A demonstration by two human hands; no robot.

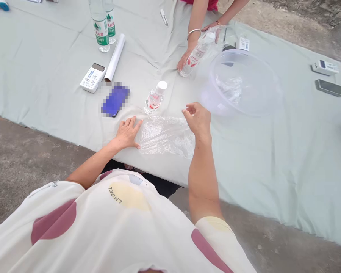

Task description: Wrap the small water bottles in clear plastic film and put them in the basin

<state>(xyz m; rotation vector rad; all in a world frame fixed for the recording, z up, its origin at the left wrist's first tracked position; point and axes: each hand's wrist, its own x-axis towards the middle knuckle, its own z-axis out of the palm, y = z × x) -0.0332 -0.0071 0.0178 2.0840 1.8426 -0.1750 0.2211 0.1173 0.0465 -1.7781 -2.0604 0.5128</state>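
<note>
A crumpled sheet of clear plastic film (166,138) lies on the cloth near the table's front edge. My left hand (127,132) rests flat at its left end, fingers spread and thumb touching the film. Over the film's right end is my right hand (199,118), its fingers curled toward the thumb. Whether film is pinched there I cannot make out. Just beyond the film, between my hands, a small clear bottle with a white cap (155,98) stands upright.
Another person's hand (186,60) holds a larger bottle (196,57) in clear plastic. A translucent basin (275,89) stands to the right. Left are a phone (115,100), a white device (93,77), a white roll (115,57) and water bottles (101,34). More devices (325,67) lie far right.
</note>
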